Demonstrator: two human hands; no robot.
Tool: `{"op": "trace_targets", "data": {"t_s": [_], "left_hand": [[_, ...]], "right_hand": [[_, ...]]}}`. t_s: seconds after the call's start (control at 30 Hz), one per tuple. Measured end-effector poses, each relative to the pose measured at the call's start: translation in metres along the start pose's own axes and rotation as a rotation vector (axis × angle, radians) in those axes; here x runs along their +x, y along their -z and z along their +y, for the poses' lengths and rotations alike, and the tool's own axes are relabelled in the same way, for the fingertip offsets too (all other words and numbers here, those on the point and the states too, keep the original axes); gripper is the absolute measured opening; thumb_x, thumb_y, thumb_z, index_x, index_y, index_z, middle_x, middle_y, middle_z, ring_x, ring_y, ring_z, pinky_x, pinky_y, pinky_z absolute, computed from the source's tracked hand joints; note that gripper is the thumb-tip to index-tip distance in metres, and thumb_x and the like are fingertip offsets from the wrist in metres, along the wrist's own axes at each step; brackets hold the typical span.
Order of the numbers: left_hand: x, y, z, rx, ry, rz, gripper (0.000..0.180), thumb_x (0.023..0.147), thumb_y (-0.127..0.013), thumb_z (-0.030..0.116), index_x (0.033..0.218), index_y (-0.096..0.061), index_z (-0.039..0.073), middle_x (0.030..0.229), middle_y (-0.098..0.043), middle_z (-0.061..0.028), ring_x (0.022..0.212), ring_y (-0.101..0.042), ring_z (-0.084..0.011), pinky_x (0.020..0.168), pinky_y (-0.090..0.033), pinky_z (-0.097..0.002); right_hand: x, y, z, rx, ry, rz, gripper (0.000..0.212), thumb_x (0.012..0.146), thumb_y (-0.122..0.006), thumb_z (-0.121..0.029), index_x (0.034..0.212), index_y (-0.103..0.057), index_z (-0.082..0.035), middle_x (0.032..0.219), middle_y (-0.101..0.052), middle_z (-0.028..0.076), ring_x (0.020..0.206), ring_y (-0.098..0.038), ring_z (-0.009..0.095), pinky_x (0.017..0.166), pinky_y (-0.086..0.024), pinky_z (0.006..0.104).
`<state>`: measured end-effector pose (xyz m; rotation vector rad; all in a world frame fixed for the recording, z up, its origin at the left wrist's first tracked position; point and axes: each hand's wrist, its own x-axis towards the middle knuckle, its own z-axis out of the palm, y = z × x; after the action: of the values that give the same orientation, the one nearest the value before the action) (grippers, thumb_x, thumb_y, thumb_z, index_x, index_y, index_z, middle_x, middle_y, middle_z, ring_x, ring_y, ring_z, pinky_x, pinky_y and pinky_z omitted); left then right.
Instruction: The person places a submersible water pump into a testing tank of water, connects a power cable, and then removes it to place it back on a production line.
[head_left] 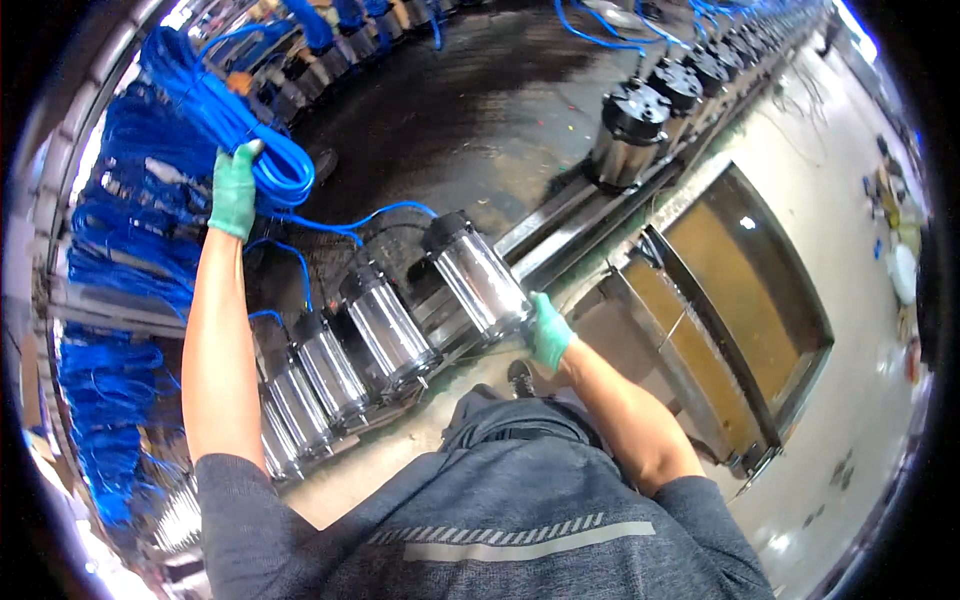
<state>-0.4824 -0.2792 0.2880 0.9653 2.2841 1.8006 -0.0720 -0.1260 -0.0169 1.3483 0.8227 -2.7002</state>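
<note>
My left hand (236,190), in a green glove, is closed around a looped bundle of blue cable (225,110) held out at the upper left. From that bundle a blue lead runs to the black top of a shiny steel motor cylinder (477,280). My right hand (550,332), also gloved in green, grips the lower end of this cylinder, which lies tilted with its black end pointing away from me. Its fingers are partly hidden behind the metal. Just left stands another steel cylinder (388,325) with its own blue lead.
A metal rail (560,225) carries more cylinders, including an upright one (628,135) at the upper right. Many blue cable coils (115,400) hang along the left. A metal-framed cart (740,280) with brownish panels stands on the right. Dark, worn surface (440,120) lies beyond the rail.
</note>
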Motion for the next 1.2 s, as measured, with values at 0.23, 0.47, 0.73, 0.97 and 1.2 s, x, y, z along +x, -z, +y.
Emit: {"op": "trace_targets", "data": {"t_s": [0.23,0.47,0.73,0.97,1.2], "left_hand": [[-0.008,-0.002,0.001,-0.048,-0.07,0.025,0.035,0.091,-0.067,0.015,0.124,-0.059,0.004,0.103,-0.066,-0.0018,0.09,-0.061,-0.0121,0.085,-0.052,-0.0302],[-0.009,-0.012,0.007,-0.085,-0.008,0.046,0.036,0.091,-0.066,0.012,0.126,-0.058,0.005,0.104,-0.067,-0.0039,0.088,-0.064,-0.0139,0.083,-0.055,-0.0314],[-0.008,-0.003,0.002,-0.105,-0.028,0.023,0.034,0.092,-0.065,0.011,0.125,-0.058,0.004,0.103,-0.067,-0.0047,0.088,-0.064,-0.0141,0.082,-0.056,-0.0319],[-0.001,-0.011,-0.003,-0.058,-0.06,0.046,0.035,0.092,-0.066,0.011,0.126,-0.057,0.004,0.103,-0.067,-0.0042,0.087,-0.064,-0.0132,0.082,-0.055,-0.031],[0.01,-0.013,-0.022,-0.065,-0.112,0.069,0.037,0.092,-0.069,0.014,0.126,-0.058,0.004,0.107,-0.066,-0.0028,0.089,-0.06,-0.0111,0.083,-0.052,-0.0305]], "right_hand": [[-0.025,-0.043,0.049,0.083,0.245,0.163,0.056,0.098,-0.06,-0.039,0.144,-0.029,-0.03,0.1,-0.056,0.001,0.078,-0.057,0.013,0.055,-0.045,0.0269],[-0.008,-0.064,0.069,-0.089,0.382,0.285,0.093,0.097,-0.066,-0.04,0.16,0.001,-0.026,0.101,-0.051,0.007,0.073,-0.048,0.015,0.062,-0.04,0.0276],[-0.025,-0.107,0.043,-0.311,0.506,0.279,0.102,0.09,-0.076,-0.02,0.161,-0.003,-0.008,0.143,-0.048,0.021,0.124,-0.052,0.028,0.107,-0.041,0.0345],[-0.024,-0.087,0.046,-0.648,0.637,0.234,0.111,0.087,-0.077,-0.023,0.161,0.006,-0.016,0.125,-0.064,0.02,0.087,-0.067,0.025,0.075,-0.055,0.0343],[-0.043,-0.103,0.034,-0.741,0.401,0.217,0.128,0.079,-0.086,-0.035,0.159,0.011,-0.005,0.13,-0.062,0.027,0.115,-0.064,0.033,0.1,-0.048,0.0365]]}}
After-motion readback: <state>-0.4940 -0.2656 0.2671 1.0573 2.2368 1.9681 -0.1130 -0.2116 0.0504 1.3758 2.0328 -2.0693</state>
